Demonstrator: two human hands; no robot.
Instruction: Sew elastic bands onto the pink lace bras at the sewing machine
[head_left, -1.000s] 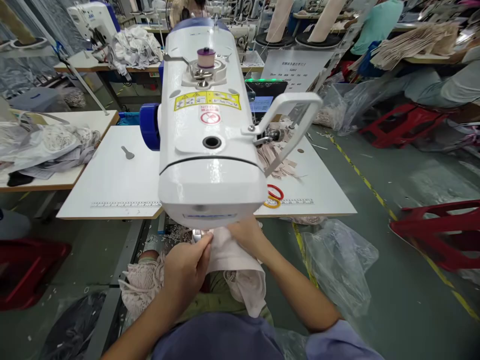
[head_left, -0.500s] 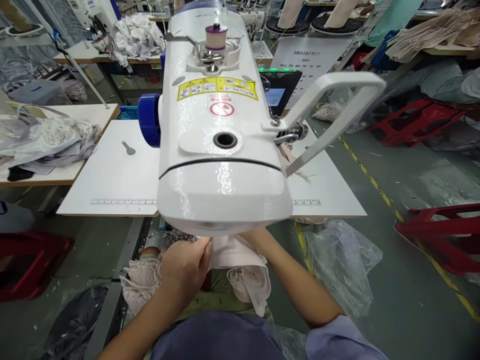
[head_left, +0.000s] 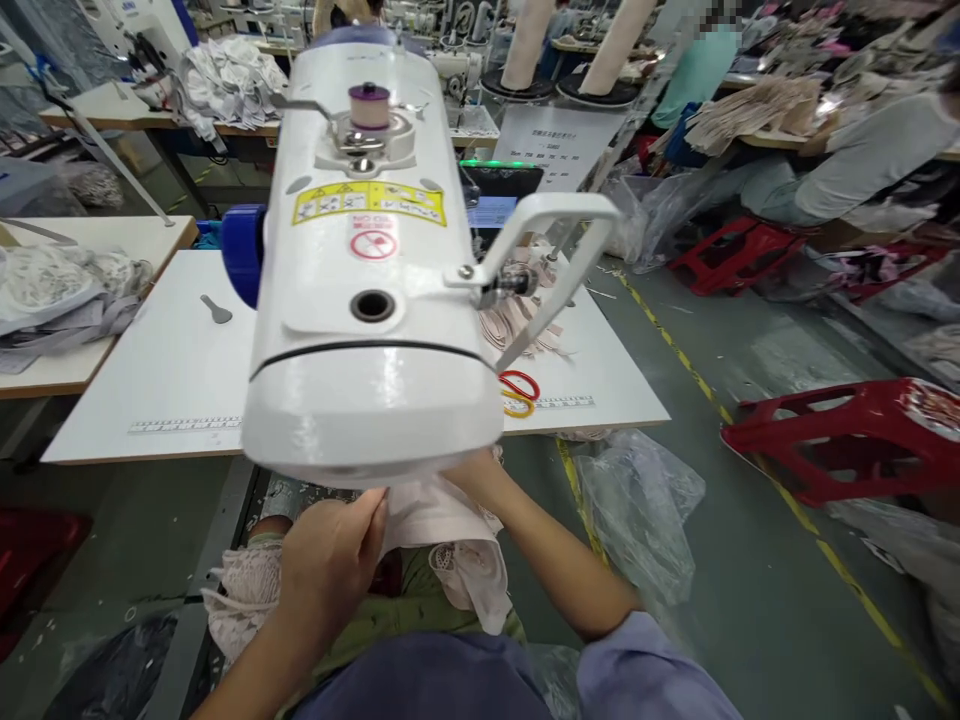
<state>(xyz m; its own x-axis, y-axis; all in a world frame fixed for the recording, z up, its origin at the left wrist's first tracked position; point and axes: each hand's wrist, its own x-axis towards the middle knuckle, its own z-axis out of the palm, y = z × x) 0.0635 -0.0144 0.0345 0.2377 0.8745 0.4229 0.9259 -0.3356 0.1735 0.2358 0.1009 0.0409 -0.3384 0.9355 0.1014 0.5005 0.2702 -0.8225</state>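
Observation:
A white sewing machine [head_left: 375,410] fills the middle of the head view and hides its needle area. Just below its front end, my left hand [head_left: 330,555] is closed, thumb pressed to the fingers, at the left edge of a pale pink fabric piece [head_left: 431,515]. The cloth hangs down towards my lap, with a lacy, folded part [head_left: 472,580] at its lower end. My right hand [head_left: 474,478] reaches under the machine head on the cloth's right side; its fingers are hidden behind the machine.
On the white table, red and yellow-handled scissors [head_left: 519,394] and pale fabric strips [head_left: 517,325] lie right of the machine; a small grey tool [head_left: 216,310] lies left. Lace fabric [head_left: 240,600] bunches beside my left forearm. A red stool [head_left: 847,440] stands at right.
My view has swung to the right, so the machine sits further left and the scissors now show. Both hands keep nearly the same place at the cloth.

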